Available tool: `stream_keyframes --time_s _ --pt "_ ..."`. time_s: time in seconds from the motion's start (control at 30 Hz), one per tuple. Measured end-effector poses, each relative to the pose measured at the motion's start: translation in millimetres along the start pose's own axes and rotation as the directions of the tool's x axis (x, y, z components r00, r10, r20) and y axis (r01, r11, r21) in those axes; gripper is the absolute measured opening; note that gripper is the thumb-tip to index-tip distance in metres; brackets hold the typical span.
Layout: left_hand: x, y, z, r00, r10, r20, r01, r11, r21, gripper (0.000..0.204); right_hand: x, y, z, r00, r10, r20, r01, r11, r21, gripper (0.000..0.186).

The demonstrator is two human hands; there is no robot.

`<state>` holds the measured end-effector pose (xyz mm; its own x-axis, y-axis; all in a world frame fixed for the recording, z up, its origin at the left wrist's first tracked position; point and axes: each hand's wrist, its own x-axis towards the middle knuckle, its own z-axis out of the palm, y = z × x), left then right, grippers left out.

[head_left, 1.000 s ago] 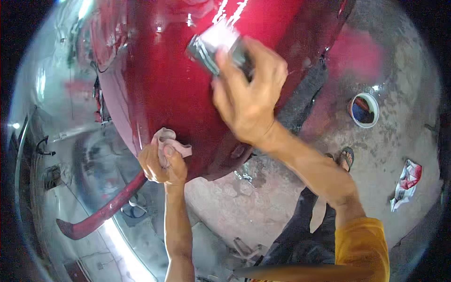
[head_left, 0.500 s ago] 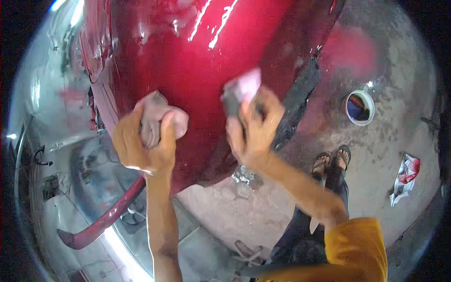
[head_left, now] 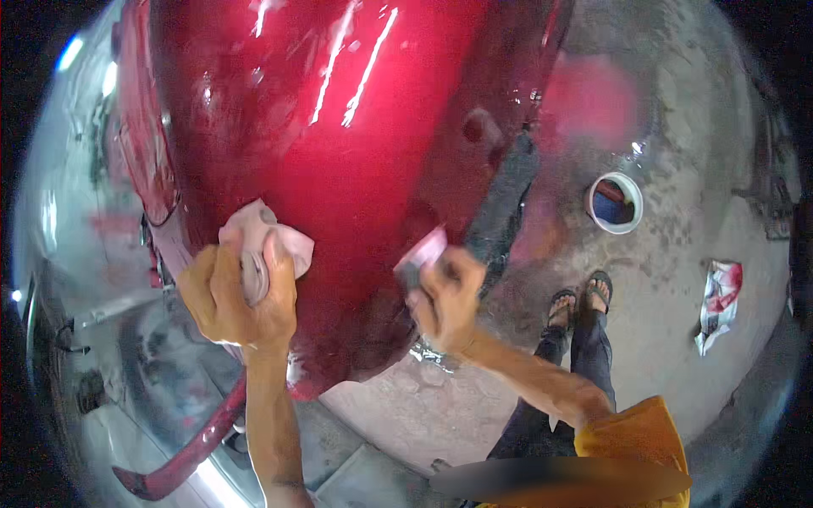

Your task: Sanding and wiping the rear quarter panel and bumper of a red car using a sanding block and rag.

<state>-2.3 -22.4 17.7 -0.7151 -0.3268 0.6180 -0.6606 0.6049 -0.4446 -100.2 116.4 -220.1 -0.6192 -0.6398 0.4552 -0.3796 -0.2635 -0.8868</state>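
A glossy red car body panel (head_left: 339, 195) stretches in front of me, curving down toward its near end. At its left part, my left hand (head_left: 241, 296) is closed round a crumpled pale pink cloth (head_left: 292, 245), held close over the panel. My right hand (head_left: 449, 296) is closed on a small pink-and-grey pad (head_left: 423, 250) near the panel's right side. The pad is blurred, and whether its underside touches the panel cannot be made out.
A dark strip (head_left: 508, 203) runs along the panel's right edge. On the wet floor to the right stands a white bucket (head_left: 616, 203) with dark liquid and a reddish object inside. Farther right lies a crumpled white-and-red wrapper (head_left: 720, 305). A curved red trim piece (head_left: 199, 453) juts out at lower left.
My right hand has moved the pad nearer to me along the panel and slightly right. The left hand keeps its hold on the cloth. The whole view has shifted a little.
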Motion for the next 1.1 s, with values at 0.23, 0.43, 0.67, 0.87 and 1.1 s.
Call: stream_keyframes --time_s 0.23,0.43,0.67,0.87,1.1 --pt "17 3 -10 0.972 0.185 0.146 -0.187 0.982 0.000 0.038 190 54 -1 0.950 0.119 -0.288 -0.155 0.982 -0.104 0.040" --pt "9 -3 1 0.983 0.163 0.081 -0.155 0.983 -0.094 0.040 93 40 11 0.939 0.190 -0.288 -0.251 0.949 -0.190 0.033" --pt "10 -3 1 0.988 0.136 0.076 -0.127 0.985 -0.115 0.032 113 -21 6 0.983 0.047 -0.179 -0.051 0.998 -0.022 0.050" --pt "16 3 -2 0.996 0.082 0.038 -0.079 0.993 -0.089 0.036 250 -42 -4 0.975 -0.191 -0.117 0.165 0.966 -0.200 0.049" --pt "7 5 -1 0.994 -0.102 0.045 0.105 0.992 -0.076 0.036 231 -30 -14 0.932 -0.361 0.027 0.358 0.908 -0.217 0.061"
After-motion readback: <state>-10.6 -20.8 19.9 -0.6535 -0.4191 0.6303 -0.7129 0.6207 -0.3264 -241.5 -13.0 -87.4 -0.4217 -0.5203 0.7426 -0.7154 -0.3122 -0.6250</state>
